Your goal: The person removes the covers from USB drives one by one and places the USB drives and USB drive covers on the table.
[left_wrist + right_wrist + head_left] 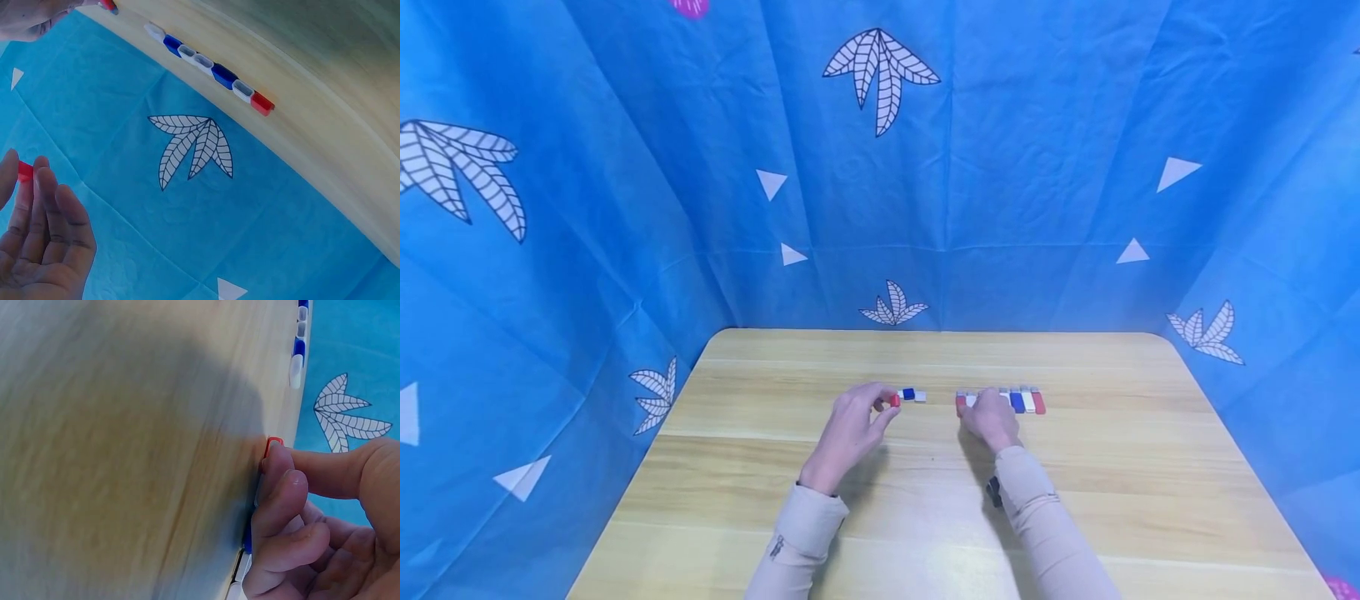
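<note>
My left hand (pixel 850 433) pinches a small red piece (pixel 895 401) between thumb and fingertips, above the near side of a row of small hollow pieces; the red piece (pixel 25 170) shows in the left wrist view too. That row is red, white and blue, with a red end piece (pixel 262 104) and a blue piece (pixel 909 393). My right hand (pixel 992 421) reaches over a second row and covers its middle. Its thumb and index finger pinch the red piece (pixel 275 440) at that row's left end. Blue (pixel 1017 402), white (pixel 1028 402) and red (pixel 1039 402) pieces show at its right end.
Both rows lie on a light wood table (pixel 925 517) toward its far edge, with a gap between them. A blue curtain (pixel 1037 167) with leaf and triangle prints surrounds the table at the back and both sides.
</note>
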The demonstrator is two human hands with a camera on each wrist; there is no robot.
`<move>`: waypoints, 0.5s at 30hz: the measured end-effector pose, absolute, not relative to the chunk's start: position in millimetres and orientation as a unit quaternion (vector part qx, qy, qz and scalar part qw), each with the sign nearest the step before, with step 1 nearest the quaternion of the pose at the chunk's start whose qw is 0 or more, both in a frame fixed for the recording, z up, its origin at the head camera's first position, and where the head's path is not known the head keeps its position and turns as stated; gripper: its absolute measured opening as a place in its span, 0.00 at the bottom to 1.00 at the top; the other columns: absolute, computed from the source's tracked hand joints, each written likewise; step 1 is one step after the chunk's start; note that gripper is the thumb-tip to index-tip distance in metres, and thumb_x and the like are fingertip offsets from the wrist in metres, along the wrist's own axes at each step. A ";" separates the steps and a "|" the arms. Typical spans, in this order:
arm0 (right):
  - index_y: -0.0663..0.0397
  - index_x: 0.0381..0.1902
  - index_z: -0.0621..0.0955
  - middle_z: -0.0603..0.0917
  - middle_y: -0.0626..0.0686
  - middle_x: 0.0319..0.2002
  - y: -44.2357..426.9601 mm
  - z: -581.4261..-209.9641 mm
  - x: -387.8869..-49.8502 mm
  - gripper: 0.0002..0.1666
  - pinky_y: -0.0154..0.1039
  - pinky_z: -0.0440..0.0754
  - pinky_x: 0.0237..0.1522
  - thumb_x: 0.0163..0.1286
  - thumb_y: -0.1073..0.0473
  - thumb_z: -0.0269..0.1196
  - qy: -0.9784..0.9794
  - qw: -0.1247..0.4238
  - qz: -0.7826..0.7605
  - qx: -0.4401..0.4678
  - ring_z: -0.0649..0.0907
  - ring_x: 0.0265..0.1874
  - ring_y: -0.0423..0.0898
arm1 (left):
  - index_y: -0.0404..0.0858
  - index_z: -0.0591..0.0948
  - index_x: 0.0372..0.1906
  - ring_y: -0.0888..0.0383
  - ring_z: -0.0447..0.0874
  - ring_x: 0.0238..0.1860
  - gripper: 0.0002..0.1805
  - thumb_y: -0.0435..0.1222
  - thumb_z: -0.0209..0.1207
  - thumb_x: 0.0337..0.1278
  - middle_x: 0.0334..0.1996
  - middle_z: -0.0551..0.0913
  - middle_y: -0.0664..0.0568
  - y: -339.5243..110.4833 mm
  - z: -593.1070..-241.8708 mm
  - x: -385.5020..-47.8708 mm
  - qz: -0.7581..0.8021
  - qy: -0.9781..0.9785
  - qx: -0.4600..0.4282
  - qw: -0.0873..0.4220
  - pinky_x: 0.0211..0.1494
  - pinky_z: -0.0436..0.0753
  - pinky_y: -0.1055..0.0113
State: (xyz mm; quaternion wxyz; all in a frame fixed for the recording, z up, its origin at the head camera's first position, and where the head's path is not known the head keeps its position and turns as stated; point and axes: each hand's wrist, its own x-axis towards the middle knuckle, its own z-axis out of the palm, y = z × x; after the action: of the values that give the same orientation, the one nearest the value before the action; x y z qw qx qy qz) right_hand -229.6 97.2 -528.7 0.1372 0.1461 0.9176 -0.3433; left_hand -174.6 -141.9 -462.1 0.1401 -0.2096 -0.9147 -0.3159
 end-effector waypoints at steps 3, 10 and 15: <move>0.44 0.12 0.65 0.62 0.42 0.11 100.7 -526.3 -228.8 0.31 0.33 0.62 0.14 0.73 0.44 0.62 0.913 0.135 -0.355 0.147 0.63 0.12 0.38 | 0.42 0.86 0.45 0.58 0.86 0.39 0.08 0.38 0.67 0.63 0.41 0.90 0.52 -135.9 -461.3 -180.2 -0.311 -0.916 -0.215 0.131 0.44 0.83 0.67; 0.45 0.08 0.65 0.61 0.41 0.08 118.4 -503.5 -224.2 0.34 0.31 0.57 0.13 0.74 0.45 0.61 0.906 0.081 -0.397 0.124 0.60 0.10 0.37 | 0.42 0.85 0.44 0.55 0.86 0.43 0.06 0.37 0.65 0.65 0.40 0.89 0.51 -119.9 -459.1 -203.0 -0.299 -0.923 -0.223 0.096 0.53 0.83 0.57; 0.50 0.11 0.72 0.66 0.43 0.08 134.7 -478.1 -217.3 0.32 0.33 0.62 0.16 0.75 0.44 0.59 0.906 0.050 -0.404 0.111 0.64 0.11 0.39 | 0.41 0.85 0.44 0.54 0.86 0.47 0.06 0.36 0.64 0.67 0.42 0.89 0.51 -109.6 -465.3 -221.9 -0.271 -0.932 -0.228 0.079 0.58 0.84 0.56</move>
State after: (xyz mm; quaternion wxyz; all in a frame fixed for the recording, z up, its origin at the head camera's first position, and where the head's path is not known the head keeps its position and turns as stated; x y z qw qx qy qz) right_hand -217.3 134.7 -478.1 0.0500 0.1112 0.9065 -0.4042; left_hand -221.9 -109.6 -465.3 0.0794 -0.2281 -0.9317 -0.2715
